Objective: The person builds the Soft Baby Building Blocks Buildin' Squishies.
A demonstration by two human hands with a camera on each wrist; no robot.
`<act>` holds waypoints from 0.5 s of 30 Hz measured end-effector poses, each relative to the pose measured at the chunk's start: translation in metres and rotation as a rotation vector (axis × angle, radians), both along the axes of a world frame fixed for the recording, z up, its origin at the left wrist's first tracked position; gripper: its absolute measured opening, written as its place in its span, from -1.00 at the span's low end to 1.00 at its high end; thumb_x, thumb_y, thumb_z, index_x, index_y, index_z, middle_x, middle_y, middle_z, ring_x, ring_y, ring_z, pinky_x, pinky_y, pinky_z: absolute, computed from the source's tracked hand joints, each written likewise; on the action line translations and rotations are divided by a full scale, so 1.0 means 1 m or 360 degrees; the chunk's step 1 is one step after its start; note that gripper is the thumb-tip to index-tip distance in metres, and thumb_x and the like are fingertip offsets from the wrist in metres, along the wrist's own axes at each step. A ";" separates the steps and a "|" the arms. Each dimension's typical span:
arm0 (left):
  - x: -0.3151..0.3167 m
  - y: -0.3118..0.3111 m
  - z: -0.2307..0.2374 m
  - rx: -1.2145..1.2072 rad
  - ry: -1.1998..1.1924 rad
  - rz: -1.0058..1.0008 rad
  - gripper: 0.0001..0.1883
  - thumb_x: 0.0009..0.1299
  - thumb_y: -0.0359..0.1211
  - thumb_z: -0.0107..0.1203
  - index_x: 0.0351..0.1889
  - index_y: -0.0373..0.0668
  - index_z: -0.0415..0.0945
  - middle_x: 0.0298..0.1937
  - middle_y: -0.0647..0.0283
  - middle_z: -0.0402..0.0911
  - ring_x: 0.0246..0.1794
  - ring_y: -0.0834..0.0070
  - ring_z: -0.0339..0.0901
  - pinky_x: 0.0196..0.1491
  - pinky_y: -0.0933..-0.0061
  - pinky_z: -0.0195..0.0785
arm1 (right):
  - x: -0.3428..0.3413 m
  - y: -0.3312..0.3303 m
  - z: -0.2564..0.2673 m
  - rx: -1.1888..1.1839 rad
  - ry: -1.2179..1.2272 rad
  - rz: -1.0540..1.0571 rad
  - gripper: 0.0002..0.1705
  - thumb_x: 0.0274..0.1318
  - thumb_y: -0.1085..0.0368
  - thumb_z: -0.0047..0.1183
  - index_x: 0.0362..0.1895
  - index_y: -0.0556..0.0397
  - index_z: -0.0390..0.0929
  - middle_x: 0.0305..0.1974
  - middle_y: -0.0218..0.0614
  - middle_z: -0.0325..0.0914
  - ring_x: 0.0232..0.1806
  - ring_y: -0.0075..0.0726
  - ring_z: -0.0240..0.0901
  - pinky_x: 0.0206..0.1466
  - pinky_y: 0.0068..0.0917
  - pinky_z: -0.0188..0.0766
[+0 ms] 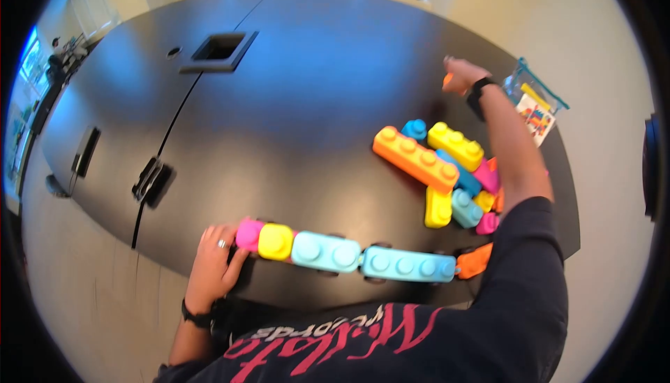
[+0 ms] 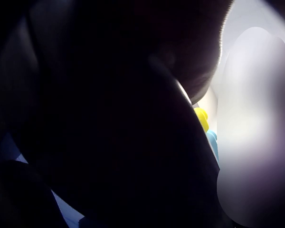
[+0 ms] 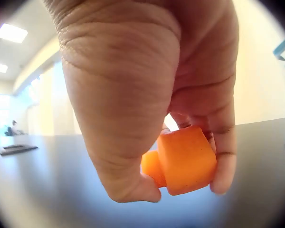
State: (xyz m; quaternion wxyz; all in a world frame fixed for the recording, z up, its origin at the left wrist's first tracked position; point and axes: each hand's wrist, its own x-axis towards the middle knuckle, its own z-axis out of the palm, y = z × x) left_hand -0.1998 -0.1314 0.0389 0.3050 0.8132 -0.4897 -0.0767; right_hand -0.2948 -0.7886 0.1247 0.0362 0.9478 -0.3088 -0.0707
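My right hand (image 1: pixel 466 76) is stretched out over the far right of the table, pinching a small orange building block (image 3: pixel 187 159) between thumb and fingers. In the right wrist view the block's stud points toward the thumb. At the near edge, my left hand (image 1: pixel 215 261) holds the left end of a toy block train, its thumb and fingers about the pink block (image 1: pixel 249 235). Beside that sit a yellow block (image 1: pixel 276 242) and a light blue block (image 1: pixel 326 252). A longer light blue block (image 1: pixel 408 263) and an orange piece (image 1: pixel 474 261) continue the row. The left wrist view is mostly dark.
Right of centre lies a pile of loose blocks, with a long orange block (image 1: pixel 415 158) and a yellow block (image 1: pixel 455 145) on its far side. A clear bag with teal trim (image 1: pixel 522 76) and a picture card (image 1: pixel 536 119) lie by the right edge. The dark table (image 1: pixel 300 104) has a square recess (image 1: pixel 220 49).
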 end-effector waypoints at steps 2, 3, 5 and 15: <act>0.000 0.002 0.000 -0.0008 -0.0028 -0.0010 -0.55 0.56 -0.31 0.12 0.36 -0.27 0.47 0.19 -0.09 0.56 0.17 -0.14 0.46 0.32 0.01 0.30 | 0.007 0.003 0.005 0.0481 -0.0375 0.0200 -0.47 0.18 0.12 0.30 0.05 0.09 0.33 -0.35 -0.16 0.66 -0.47 -0.25 0.66 -0.42 -0.23 0.63; 0.001 0.000 0.001 -0.0028 -0.0034 -0.0021 -0.55 0.55 -0.33 0.12 0.36 -0.27 0.46 0.19 -0.10 0.56 0.16 -0.15 0.46 0.32 0.01 0.30 | 0.006 0.027 0.013 0.0703 -0.0563 0.0222 -0.52 0.33 0.06 0.19 0.11 0.03 0.30 -0.33 -0.23 0.64 -0.45 -0.31 0.62 -0.38 -0.28 0.62; 0.001 -0.001 -0.001 -0.0017 -0.0036 0.0006 -0.55 0.56 -0.34 0.12 0.36 -0.28 0.46 0.19 -0.10 0.56 0.17 -0.14 0.46 0.32 0.02 0.30 | -0.007 0.120 0.047 0.0937 -0.0598 0.0523 -0.55 0.54 -0.01 -0.04 0.35 -0.14 0.31 -0.18 -0.30 0.59 -0.20 -0.39 0.57 -0.14 -0.39 0.61; 0.007 0.001 -0.012 -0.0146 -0.0177 -0.0047 -0.56 0.63 -0.27 0.07 0.39 -0.25 0.45 0.23 -0.02 0.59 0.22 -0.05 0.48 0.33 0.06 0.32 | -0.064 0.394 0.028 0.1089 -0.0820 0.1348 -0.55 0.41 0.07 0.27 0.08 0.10 0.40 -0.18 0.05 0.62 -0.13 0.27 0.61 -0.06 -0.10 0.55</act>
